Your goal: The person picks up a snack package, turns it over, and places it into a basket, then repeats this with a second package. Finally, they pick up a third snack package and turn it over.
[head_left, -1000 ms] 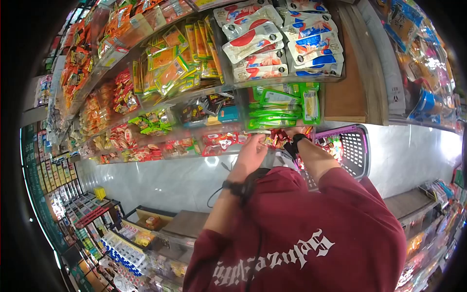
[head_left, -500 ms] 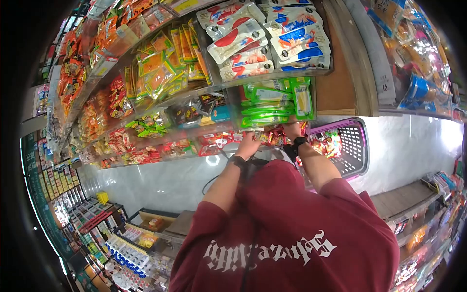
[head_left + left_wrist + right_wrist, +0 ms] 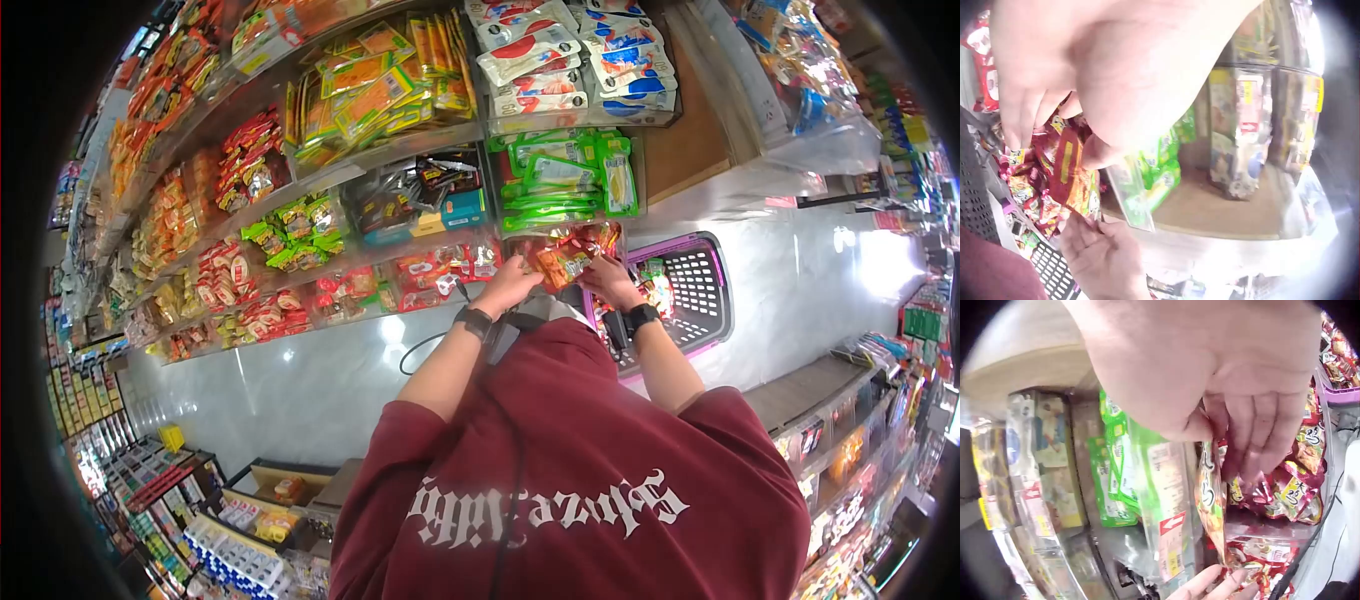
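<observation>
In the head view, a red-brown snack packet (image 3: 562,262) is stretched between the two hands at the front of the lowest bin. My left hand (image 3: 507,285) pinches its left end. At the other end, my right hand (image 3: 612,282) grips it. The right wrist view shows the packet (image 3: 1211,494) edge-on, upper end between right thumb and fingers, left fingertips (image 3: 1216,584) at its lower end. Beneath it, several dark red small packs (image 3: 1291,490) lie in the clear bin. Part of the left fingers is hidden behind the packs in the left wrist view.
Right of the hands stands a grey shopping basket (image 3: 700,300) with a purple rim, holding snack packs. Green packs (image 3: 560,185) fill the bin just above the hands. White pouches (image 3: 530,60) sit higher up. Clear price-label strips edge the bins. A dark cable (image 3: 415,350) hangs left.
Both hands have drawn back from beneath the green packs, and the snack packet between them has come into clear sight. The head view has shifted, bringing more of the lower bins into view.
</observation>
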Action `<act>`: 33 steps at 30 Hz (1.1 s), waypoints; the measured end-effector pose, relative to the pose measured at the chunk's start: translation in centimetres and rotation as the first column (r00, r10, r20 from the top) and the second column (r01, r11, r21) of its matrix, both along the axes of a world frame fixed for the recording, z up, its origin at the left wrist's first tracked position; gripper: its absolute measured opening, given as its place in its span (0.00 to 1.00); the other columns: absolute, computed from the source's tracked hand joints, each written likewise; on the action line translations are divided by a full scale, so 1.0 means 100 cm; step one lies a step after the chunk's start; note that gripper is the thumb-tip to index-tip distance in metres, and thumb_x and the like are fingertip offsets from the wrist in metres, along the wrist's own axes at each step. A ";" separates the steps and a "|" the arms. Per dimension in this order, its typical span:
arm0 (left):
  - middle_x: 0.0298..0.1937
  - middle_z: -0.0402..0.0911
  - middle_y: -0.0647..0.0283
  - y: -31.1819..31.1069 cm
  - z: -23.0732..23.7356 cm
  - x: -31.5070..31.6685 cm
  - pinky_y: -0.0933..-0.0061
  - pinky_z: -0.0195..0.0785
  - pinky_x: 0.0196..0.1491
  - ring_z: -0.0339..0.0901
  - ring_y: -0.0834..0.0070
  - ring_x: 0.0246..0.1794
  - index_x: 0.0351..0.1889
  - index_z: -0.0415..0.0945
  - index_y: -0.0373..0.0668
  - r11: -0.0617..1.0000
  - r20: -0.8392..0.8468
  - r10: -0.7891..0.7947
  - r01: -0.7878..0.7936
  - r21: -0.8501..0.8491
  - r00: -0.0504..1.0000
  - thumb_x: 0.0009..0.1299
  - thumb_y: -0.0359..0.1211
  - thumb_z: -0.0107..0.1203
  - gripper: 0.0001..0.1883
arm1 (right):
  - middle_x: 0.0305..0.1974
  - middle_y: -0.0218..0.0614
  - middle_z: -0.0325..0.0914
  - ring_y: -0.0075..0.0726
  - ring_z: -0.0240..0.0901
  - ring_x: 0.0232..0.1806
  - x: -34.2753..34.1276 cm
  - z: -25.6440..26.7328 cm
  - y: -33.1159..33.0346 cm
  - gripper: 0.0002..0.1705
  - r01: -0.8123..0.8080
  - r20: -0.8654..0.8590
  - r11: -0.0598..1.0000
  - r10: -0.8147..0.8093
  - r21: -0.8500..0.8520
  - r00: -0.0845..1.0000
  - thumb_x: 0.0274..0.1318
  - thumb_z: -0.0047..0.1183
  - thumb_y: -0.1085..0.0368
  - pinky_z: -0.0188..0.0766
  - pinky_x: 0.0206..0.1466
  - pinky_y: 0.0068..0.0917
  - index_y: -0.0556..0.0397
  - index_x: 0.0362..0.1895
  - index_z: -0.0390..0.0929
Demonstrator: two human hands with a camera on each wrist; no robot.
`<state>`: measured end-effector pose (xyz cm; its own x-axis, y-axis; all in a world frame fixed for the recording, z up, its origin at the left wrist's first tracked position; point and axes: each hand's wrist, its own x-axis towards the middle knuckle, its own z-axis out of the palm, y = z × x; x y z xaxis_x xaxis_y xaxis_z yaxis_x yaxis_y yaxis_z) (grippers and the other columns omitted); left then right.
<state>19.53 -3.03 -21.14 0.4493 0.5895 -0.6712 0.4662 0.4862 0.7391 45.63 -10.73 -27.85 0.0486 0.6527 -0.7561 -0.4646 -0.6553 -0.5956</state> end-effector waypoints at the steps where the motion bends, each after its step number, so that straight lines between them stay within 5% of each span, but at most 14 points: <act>1: 0.57 0.82 0.55 -0.008 0.036 -0.004 0.71 0.75 0.52 0.80 0.74 0.51 0.74 0.61 0.33 1.000 0.055 0.021 -0.022 0.016 0.998 0.74 0.41 0.61 0.36 | 0.43 0.35 0.80 0.36 0.81 0.46 -0.006 0.013 -0.012 0.17 -0.005 0.005 1.000 0.004 0.022 1.000 0.72 0.50 0.57 0.79 0.57 0.40 0.52 0.58 0.73; 5: 0.60 0.82 0.49 -0.039 0.054 -0.043 0.70 0.74 0.57 0.81 0.70 0.57 0.77 0.58 0.33 0.991 0.293 0.046 -0.081 0.105 0.955 0.74 0.39 0.64 0.39 | 0.39 0.26 0.76 0.25 0.76 0.38 -0.051 0.108 -0.056 0.10 -0.072 0.085 0.990 0.062 0.125 0.994 0.72 0.50 0.62 0.78 0.49 0.33 0.49 0.53 0.75; 7: 0.61 0.81 0.47 -0.053 0.085 -0.072 0.69 0.74 0.60 0.81 0.69 0.60 0.74 0.63 0.33 0.999 0.370 -0.049 0.041 0.030 0.928 0.74 0.37 0.65 0.35 | 0.37 0.24 0.75 0.23 0.74 0.37 -0.070 0.127 -0.081 0.07 -0.162 0.144 0.965 0.133 0.207 0.981 0.72 0.49 0.65 0.77 0.47 0.31 0.47 0.51 0.75; 9: 0.59 0.83 0.59 -0.085 0.063 -0.097 0.74 0.72 0.59 0.79 0.77 0.58 0.70 0.69 0.36 0.996 0.433 -0.076 0.044 0.083 0.898 0.77 0.35 0.62 0.27 | 0.36 0.22 0.76 0.20 0.74 0.38 -0.097 0.145 -0.100 0.04 -0.150 0.110 0.945 0.123 0.291 0.986 0.73 0.51 0.64 0.70 0.43 0.23 0.48 0.45 0.76; 12: 0.59 0.82 0.62 -0.119 0.120 -0.138 0.74 0.72 0.59 0.79 0.79 0.57 0.68 0.71 0.36 0.999 0.556 -0.038 0.053 -0.012 0.831 0.77 0.33 0.61 0.24 | 0.36 0.24 0.77 0.19 0.73 0.38 -0.139 0.185 -0.121 0.03 -0.245 0.203 0.901 0.181 0.358 0.962 0.73 0.53 0.65 0.70 0.44 0.23 0.49 0.46 0.76; 16: 0.55 0.83 0.64 -0.165 0.134 -0.173 0.76 0.72 0.58 0.79 0.81 0.53 0.65 0.74 0.38 0.991 0.560 0.129 -0.088 -0.100 0.818 0.80 0.32 0.57 0.18 | 0.54 0.27 0.81 0.21 0.75 0.53 -0.181 0.230 -0.143 0.23 -0.449 0.366 0.847 0.337 0.284 0.867 0.72 0.57 0.65 0.71 0.59 0.25 0.53 0.68 0.73; 18: 0.53 0.84 0.65 -0.181 0.127 -0.182 0.76 0.72 0.57 0.80 0.81 0.51 0.64 0.74 0.38 0.976 0.593 0.210 -0.128 -0.177 0.777 0.81 0.33 0.56 0.17 | 0.57 0.28 0.81 0.22 0.75 0.56 -0.186 0.227 -0.158 0.25 -0.558 0.484 0.813 0.426 0.165 0.765 0.71 0.58 0.66 0.71 0.61 0.27 0.54 0.69 0.72; 21: 0.49 0.85 0.66 -0.201 0.118 -0.188 0.80 0.71 0.51 0.80 0.84 0.47 0.61 0.75 0.39 0.969 0.595 0.233 -0.131 -0.210 0.770 0.82 0.34 0.53 0.14 | 0.58 0.29 0.81 0.21 0.76 0.56 -0.203 0.232 -0.177 0.27 -0.496 0.337 0.830 0.405 0.254 0.850 0.70 0.59 0.67 0.74 0.61 0.28 0.56 0.70 0.70; 26: 0.47 0.85 0.68 -0.224 0.136 -0.174 0.84 0.68 0.46 0.78 0.87 0.47 0.60 0.76 0.41 0.973 0.582 0.214 -0.121 -0.195 0.785 0.82 0.34 0.52 0.13 | 0.58 0.29 0.81 0.22 0.75 0.57 -0.195 0.248 -0.207 0.26 -0.478 0.348 0.826 0.373 0.297 0.860 0.71 0.58 0.66 0.73 0.63 0.29 0.56 0.70 0.71; 33: 0.51 0.84 0.65 -0.269 0.146 -0.115 0.78 0.71 0.55 0.79 0.82 0.52 0.63 0.74 0.37 0.996 0.556 0.093 -0.082 -0.045 0.826 0.82 0.29 0.48 0.15 | 0.59 0.30 0.80 0.22 0.74 0.59 -0.149 0.237 -0.282 0.27 -0.347 0.337 0.877 0.233 0.332 0.912 0.70 0.60 0.66 0.71 0.66 0.29 0.56 0.70 0.72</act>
<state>8.06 -29.93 -6.57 0.6972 0.6347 -0.3334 -0.0672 0.5209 0.8510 30.73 -38.96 -4.11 -0.0173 0.9010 -0.4335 -0.0666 -0.4336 -0.8986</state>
